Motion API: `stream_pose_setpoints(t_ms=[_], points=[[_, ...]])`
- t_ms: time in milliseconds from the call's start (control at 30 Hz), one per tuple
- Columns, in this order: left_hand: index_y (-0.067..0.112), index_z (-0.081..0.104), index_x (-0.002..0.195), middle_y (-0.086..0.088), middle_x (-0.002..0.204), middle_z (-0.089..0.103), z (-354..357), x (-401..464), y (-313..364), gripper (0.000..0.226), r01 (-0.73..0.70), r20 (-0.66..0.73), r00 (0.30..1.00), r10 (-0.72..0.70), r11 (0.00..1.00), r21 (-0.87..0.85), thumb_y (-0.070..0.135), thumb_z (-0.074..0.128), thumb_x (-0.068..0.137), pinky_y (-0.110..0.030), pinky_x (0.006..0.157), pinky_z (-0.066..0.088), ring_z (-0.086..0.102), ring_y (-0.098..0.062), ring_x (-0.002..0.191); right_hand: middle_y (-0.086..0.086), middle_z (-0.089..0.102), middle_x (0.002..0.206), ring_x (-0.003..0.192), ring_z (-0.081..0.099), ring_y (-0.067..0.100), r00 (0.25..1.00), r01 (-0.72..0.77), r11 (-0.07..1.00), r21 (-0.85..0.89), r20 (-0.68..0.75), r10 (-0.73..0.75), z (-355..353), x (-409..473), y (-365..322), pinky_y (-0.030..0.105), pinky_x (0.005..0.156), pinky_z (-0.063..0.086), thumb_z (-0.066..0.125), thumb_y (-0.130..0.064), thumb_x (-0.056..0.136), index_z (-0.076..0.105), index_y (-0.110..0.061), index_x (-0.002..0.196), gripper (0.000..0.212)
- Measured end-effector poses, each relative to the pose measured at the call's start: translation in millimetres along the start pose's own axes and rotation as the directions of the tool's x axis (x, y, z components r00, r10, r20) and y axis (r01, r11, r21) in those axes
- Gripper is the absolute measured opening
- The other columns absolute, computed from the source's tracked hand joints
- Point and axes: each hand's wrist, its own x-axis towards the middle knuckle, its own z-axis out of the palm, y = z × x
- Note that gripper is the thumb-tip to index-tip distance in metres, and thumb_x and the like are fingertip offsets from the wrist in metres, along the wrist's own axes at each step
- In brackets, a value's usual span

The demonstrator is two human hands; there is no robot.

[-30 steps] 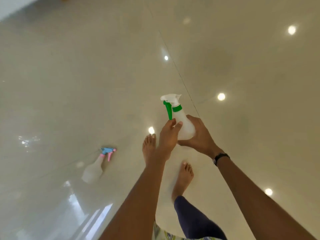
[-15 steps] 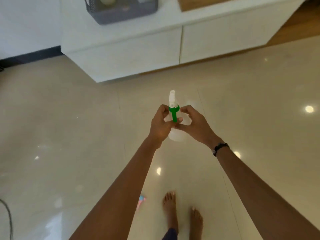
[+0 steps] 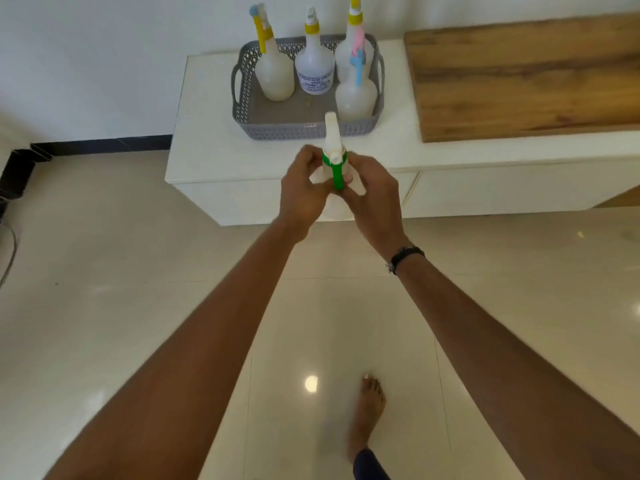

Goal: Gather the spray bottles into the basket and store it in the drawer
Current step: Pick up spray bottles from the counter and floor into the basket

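Note:
I hold a white spray bottle with a green trigger (image 3: 333, 157) upright in front of me, my left hand (image 3: 301, 195) and my right hand (image 3: 372, 199) both wrapped around its body. Just beyond it a grey lattice basket (image 3: 242, 98) stands on a low white cabinet (image 3: 207, 157). Several spray bottles stand in the basket: one with a yellow trigger (image 3: 273, 71), a labelled one with a yellow collar (image 3: 314, 69), and one with a blue and pink trigger (image 3: 356, 93). Drawer fronts (image 3: 485, 195) run along the cabinet's face, shut.
A wooden slab (image 3: 519, 74) covers the cabinet top to the right of the basket. Glossy beige floor tiles (image 3: 104, 306) spread below, with my bare foot (image 3: 369, 407) on them. A dark skirting and a cable (image 3: 10, 251) sit at the far left by the wall.
The view has lifted from the floor to the cabinet and basket as I walked closer. The green-trigger bottle stays in both hands, turned upright. The bottle lying on the floor is out of view.

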Motion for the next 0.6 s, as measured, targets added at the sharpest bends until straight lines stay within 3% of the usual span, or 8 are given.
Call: stream_pose_setpoints(t_ms=[167,233,300,367,500,600], points=[[0.033,0.048,0.090,0.007,0.099,0.063,-19,73,22,0.039,-0.077,-0.050,0.996,0.079,0.996,0.035,0.013,0.078,0.074,-0.044,0.094,0.052,0.059,-0.013,0.101,0.008,0.066,0.115,0.102,0.058,0.011,1.000,0.029,0.998,0.052,0.005,-0.030,25,80,-6,0.010,0.087,0.044,0.065,-0.006,0.085,0.058,-0.003,0.123,0.039],[0.023,0.049,0.095,0.008,0.093,0.062,-24,102,29,0.036,-0.129,-0.045,0.991,0.130,0.991,0.021,0.012,0.076,0.074,-0.039,0.090,0.052,0.060,-0.010,0.095,0.011,0.066,0.116,0.103,0.058,0.013,0.998,0.054,0.997,0.056,-0.030,-0.053,33,110,-8,0.007,0.087,0.042,0.063,-0.003,0.085,0.057,-0.001,0.122,0.037],[0.014,0.048,0.098,0.012,0.088,0.062,-25,131,34,0.036,-0.163,-0.068,0.984,0.165,0.986,0.031,0.009,0.075,0.075,-0.034,0.085,0.053,0.060,-0.003,0.088,0.014,0.064,0.118,0.108,0.059,0.020,0.995,0.071,0.996,0.045,-0.073,-0.068,45,138,-6,0.015,0.091,0.044,0.061,0.001,0.085,0.056,0.001,0.123,0.038],[0.012,0.048,0.098,0.009,0.089,0.063,-25,166,33,0.036,-0.167,-0.088,0.982,0.169,0.985,0.033,0.008,0.075,0.075,-0.037,0.084,0.056,0.063,-0.007,0.090,0.015,0.064,0.118,0.110,0.059,0.023,0.991,0.074,0.997,0.019,-0.112,-0.072,61,171,2,0.022,0.093,0.046,0.059,0.004,0.085,0.056,0.002,0.122,0.038],[0.011,0.049,0.095,-0.004,0.098,0.069,-24,213,18,0.034,-0.144,-0.102,0.984,0.149,0.988,0.051,0.010,0.076,0.074,-0.043,0.083,0.055,0.066,-0.018,0.097,0.014,0.064,0.116,0.108,0.060,0.022,0.991,0.074,0.997,-0.012,-0.114,-0.075,82,209,27,0.017,0.090,0.046,0.056,0.007,0.083,0.055,0.001,0.121,0.038],[0.008,0.053,0.100,-0.001,0.092,0.069,-25,243,-5,0.034,-0.064,-0.085,0.994,0.071,0.995,0.074,0.013,0.075,0.076,-0.030,0.078,0.055,0.064,-0.003,0.082,0.014,0.064,0.115,0.107,0.059,0.022,0.997,0.023,0.998,-0.054,-0.077,-0.027,104,224,47,0.010,0.088,0.042,0.055,0.009,0.082,0.056,0.001,0.121,0.040]])
